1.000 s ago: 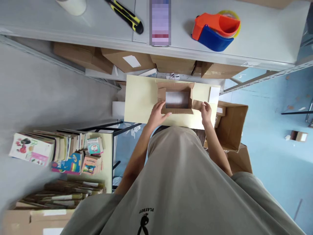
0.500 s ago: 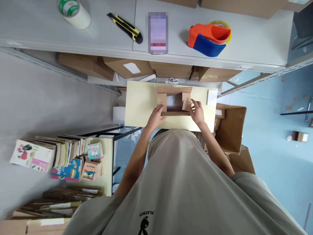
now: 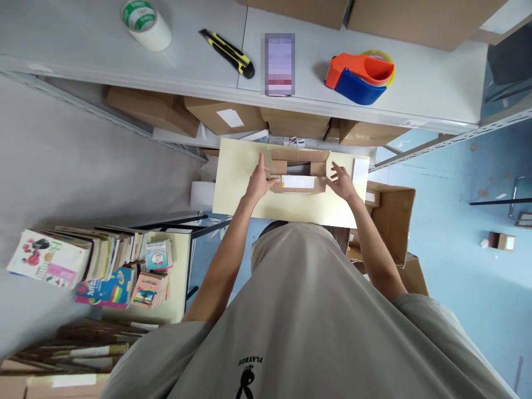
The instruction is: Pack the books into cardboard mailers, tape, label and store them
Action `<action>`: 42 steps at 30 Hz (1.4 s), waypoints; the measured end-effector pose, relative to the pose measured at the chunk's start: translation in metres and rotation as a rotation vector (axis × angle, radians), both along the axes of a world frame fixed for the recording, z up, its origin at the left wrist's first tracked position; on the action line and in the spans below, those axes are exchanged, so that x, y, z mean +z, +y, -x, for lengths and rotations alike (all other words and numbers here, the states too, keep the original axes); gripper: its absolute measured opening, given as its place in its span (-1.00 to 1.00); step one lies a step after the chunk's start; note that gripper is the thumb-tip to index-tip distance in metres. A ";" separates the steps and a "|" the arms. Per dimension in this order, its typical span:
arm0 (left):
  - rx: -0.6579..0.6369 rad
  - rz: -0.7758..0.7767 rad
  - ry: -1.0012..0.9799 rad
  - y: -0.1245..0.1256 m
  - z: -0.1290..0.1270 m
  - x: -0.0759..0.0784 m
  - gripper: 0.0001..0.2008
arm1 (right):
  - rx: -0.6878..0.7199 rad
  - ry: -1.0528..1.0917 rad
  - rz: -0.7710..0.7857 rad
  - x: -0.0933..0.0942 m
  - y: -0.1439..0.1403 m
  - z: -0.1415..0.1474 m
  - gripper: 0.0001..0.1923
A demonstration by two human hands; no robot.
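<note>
A small cardboard box (image 3: 319, 168) sits on a pale yellow table (image 3: 236, 166) in front of me. Its two side flaps and the near flap, which bears a white label (image 3: 298, 182), are folded inward, while the far flap stands up. Through the narrow gap some grey-white contents show. My left hand (image 3: 260, 180) is open at the box's left side, its thumb against the near flap's corner. At the right end my right hand (image 3: 341, 182) is open too, fingers spread, thumb by the near flap's right corner.
On the grey shelf (image 3: 199, 72) above lie a tape roll (image 3: 155, 30), a yellow-black utility knife (image 3: 228, 54), a phone (image 3: 280, 64) and an orange-blue tape dispenser (image 3: 361, 77). A large open carton (image 3: 393, 221) stands at the right; stacked books (image 3: 103, 255) are at the left.
The near flap has been folded over the opening, turning its white label into view. Both hands have opened outward at the box's sides. The camera view has shifted slightly.
</note>
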State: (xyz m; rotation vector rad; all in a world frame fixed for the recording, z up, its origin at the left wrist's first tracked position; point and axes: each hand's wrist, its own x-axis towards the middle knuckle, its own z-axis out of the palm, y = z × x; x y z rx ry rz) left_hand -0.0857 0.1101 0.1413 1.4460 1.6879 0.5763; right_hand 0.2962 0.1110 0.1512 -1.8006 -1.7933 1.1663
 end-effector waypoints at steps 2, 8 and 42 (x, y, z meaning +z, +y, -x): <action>-0.063 -0.022 0.074 0.007 -0.001 0.000 0.27 | -0.036 0.013 -0.048 -0.005 0.012 0.001 0.24; -0.098 -0.155 0.093 0.013 0.004 -0.001 -0.02 | -0.052 0.039 -0.182 -0.007 0.028 -0.004 -0.32; 0.157 0.125 -0.075 0.012 -0.002 -0.007 -0.91 | -0.285 -0.052 0.053 -0.002 -0.006 0.028 -0.63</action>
